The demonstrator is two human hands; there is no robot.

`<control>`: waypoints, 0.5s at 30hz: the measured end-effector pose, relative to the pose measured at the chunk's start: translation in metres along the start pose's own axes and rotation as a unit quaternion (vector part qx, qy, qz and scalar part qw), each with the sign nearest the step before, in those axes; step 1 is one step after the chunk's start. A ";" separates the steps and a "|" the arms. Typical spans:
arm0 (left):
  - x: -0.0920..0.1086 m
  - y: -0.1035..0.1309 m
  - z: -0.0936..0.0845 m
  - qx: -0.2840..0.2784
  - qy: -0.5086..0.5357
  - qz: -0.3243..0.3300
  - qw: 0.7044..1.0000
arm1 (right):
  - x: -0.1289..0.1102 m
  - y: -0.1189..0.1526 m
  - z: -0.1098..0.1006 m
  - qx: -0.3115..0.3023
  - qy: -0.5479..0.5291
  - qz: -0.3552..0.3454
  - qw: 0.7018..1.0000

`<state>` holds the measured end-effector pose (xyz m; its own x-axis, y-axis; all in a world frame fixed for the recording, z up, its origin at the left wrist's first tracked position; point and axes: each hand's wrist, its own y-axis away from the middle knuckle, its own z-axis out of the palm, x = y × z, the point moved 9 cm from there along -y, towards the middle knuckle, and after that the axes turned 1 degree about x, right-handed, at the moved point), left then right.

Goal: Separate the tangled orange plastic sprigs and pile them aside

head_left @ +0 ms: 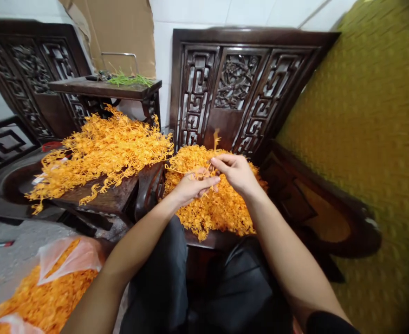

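Note:
Both of my hands meet over a heap of orange plastic-looking sprigs [221,213] on a dark wooden chair seat. My left hand [195,188] is closed around some thin orange strands, with its thumb pointing right. Close beside it, my right hand [234,169] pinches at an orange sprig [216,139], whose tip sticks up above the fingers. One orange strand [176,170] trails out to the left of my left hand. How the pieces join between the fingertips is too small to make out.
A second orange pile [110,144] covers a wooden side table [120,185] at left. Behind it, green stems [131,80] lie on another dark table [103,86]. An open plastic bag [82,255] of orange pieces stands at lower left. A carved chair back [221,83] rises ahead.

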<state>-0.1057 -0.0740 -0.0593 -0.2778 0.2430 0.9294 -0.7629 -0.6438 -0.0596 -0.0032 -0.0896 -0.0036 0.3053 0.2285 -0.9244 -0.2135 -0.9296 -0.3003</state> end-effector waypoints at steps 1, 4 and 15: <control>-0.002 0.000 0.001 -0.008 -0.016 0.000 1.000 | -0.005 0.004 -0.011 0.044 -0.022 -0.005 0.999; -0.008 -0.002 0.004 -0.019 -0.042 -0.005 0.999 | -0.022 0.031 -0.054 0.150 -0.084 -0.011 0.985; -0.014 0.001 0.018 -0.054 -0.501 0.054 0.862 | 0.094 0.407 -0.147 0.527 0.106 0.167 0.826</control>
<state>-0.0919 -0.0907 -0.0655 0.2517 -0.5981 0.7609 -0.8293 -0.5386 -0.1491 0.0747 -0.4885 -0.1779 0.1975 -0.1502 -0.9687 -0.9746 -0.1365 -0.1775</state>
